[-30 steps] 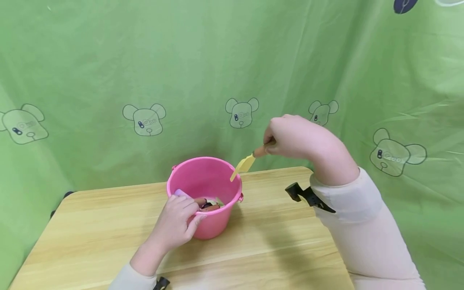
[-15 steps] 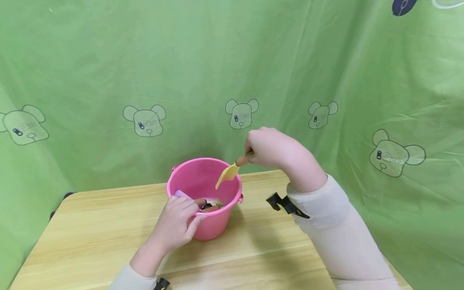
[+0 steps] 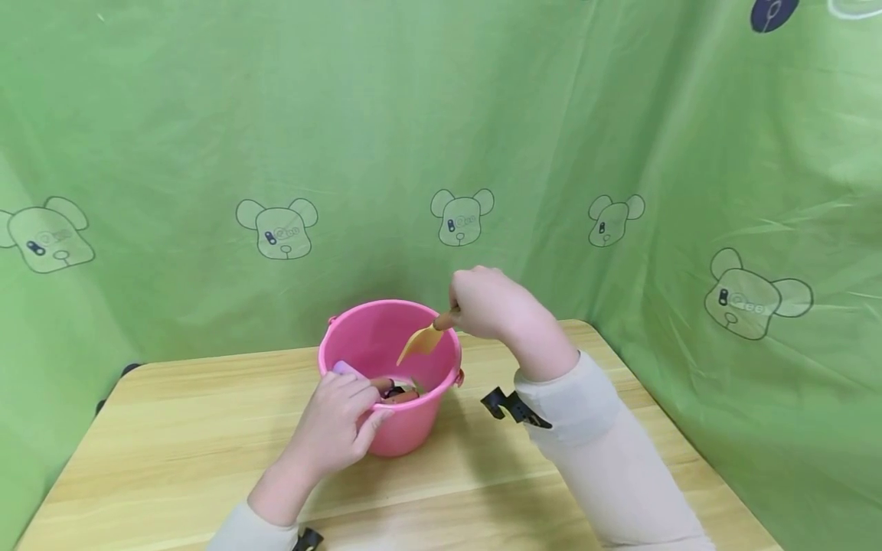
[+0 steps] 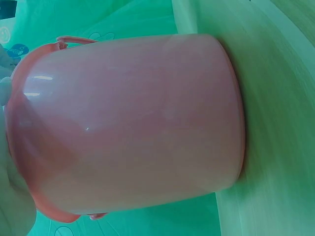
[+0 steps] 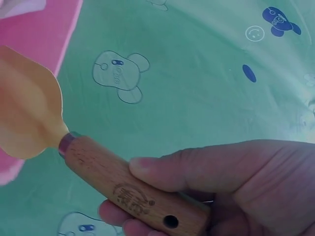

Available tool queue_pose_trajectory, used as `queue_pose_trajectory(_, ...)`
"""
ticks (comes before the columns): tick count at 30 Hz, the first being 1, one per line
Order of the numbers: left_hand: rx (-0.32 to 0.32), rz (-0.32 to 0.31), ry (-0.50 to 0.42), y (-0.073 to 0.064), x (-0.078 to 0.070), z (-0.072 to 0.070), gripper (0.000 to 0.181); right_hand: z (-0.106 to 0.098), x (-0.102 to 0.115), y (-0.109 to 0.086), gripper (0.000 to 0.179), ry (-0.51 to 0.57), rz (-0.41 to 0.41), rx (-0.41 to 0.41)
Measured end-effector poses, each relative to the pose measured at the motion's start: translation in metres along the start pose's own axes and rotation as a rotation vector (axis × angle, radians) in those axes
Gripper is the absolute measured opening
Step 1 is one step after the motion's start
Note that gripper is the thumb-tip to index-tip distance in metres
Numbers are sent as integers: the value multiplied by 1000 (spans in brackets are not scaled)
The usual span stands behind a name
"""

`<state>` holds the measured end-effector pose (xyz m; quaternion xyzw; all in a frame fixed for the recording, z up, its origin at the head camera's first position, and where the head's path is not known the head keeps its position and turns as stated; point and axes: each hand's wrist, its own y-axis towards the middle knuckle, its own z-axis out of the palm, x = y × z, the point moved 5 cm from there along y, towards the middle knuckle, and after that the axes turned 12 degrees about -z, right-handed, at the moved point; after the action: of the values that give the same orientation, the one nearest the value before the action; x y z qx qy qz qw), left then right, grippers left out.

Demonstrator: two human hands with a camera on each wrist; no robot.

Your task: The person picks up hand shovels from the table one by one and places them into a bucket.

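Note:
A pink bucket [image 3: 406, 435] stands upright on the wooden table. My left hand [image 3: 334, 425] grips its near rim, thumb outside and fingers over the edge; the left wrist view is mostly filled by the bucket's side [image 4: 133, 123]. Over the right of the opening, my right hand [image 3: 491, 306] holds a small garden trowel [image 3: 420, 343] by its wooden handle, its yellow blade slanting down inside the rim. The right wrist view shows the thumb and fingers round the handle [image 5: 106, 169]. Inside the bucket lie wooden handles [image 3: 402, 398] and a purple piece [image 3: 347, 370], partly hidden by my left hand.
The wooden tabletop [image 3: 186, 444] extends around the bucket. A green curtain [image 3: 372, 115] printed with bear heads hangs close behind the table and along its sides. Dark corner pieces [image 3: 129, 369] show at the back left.
My right hand has moved left and down, bringing the trowel's blade from the bucket's right rim to farther inside the opening. My left hand and the bucket have stayed in place.

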<state>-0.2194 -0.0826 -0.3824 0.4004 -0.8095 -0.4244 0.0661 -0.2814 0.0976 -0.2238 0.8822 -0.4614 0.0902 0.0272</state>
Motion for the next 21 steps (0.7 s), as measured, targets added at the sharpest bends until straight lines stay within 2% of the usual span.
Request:
queue_pose_trajectory(8, 5, -7, 4, -1, 1, 0, 40, 21, -1, 12, 24, 42, 29, 0)
queue_pose_trajectory(15, 8, -7, 5, -1, 0, 0, 42, 38, -4, 20, 25, 83, 58, -18)
queue_pose_trajectory(21, 7, -10, 10, -1, 1, 0, 43, 45, -3, 25, 25, 82, 71, -39)
